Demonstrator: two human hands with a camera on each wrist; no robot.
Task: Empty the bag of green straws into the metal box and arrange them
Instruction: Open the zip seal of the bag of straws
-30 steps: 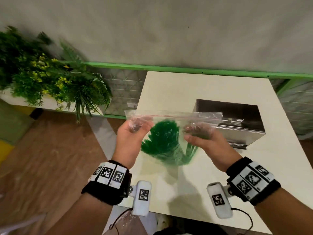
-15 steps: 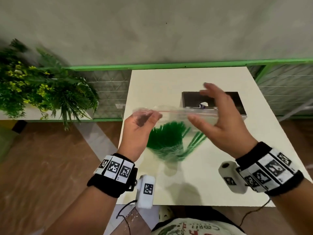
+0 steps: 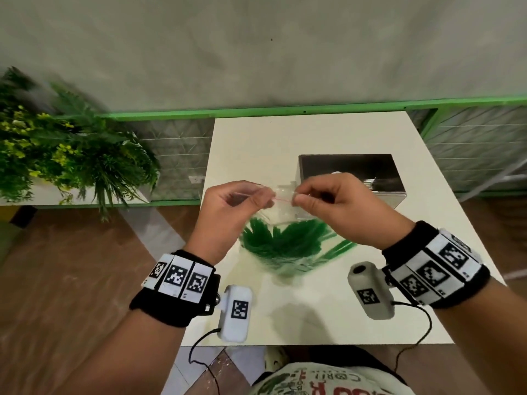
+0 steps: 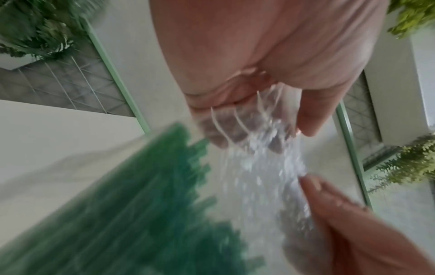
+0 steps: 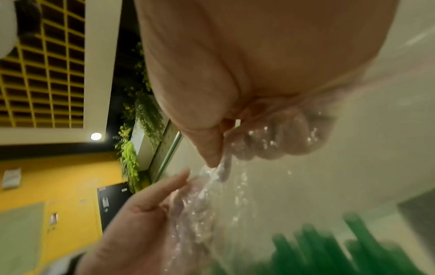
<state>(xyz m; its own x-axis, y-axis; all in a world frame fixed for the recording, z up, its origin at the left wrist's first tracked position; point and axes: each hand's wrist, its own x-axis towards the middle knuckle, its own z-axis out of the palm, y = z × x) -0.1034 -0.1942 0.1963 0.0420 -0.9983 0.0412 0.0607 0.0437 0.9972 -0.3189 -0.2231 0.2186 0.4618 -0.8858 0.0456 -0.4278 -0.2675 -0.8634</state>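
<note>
A clear zip bag [image 3: 281, 212] with a red seal line hangs above the white table [image 3: 256, 143], held at its top edge by both hands. My left hand [image 3: 245, 199] pinches the top left of the bag [image 4: 266, 161], and my right hand [image 3: 308, 196] pinches the top just to the right, close beside it. Green straws [image 3: 285, 243] lie bunched in the bag's lower part, blurred in both wrist views [image 4: 132, 214] [image 5: 341, 249]. The metal box [image 3: 350, 173] stands open on the table behind my right hand.
A green-framed railing [image 3: 256, 111] runs along the table's far edge. Potted green plants [image 3: 65, 155] stand on a ledge to the left. Wooden floor [image 3: 71, 280] lies left of the table.
My right hand, which was open and lifted off the bag half a second ago, has come back and pinches the bag's top close to my left hand. The bag's top is now bunched narrower.
</note>
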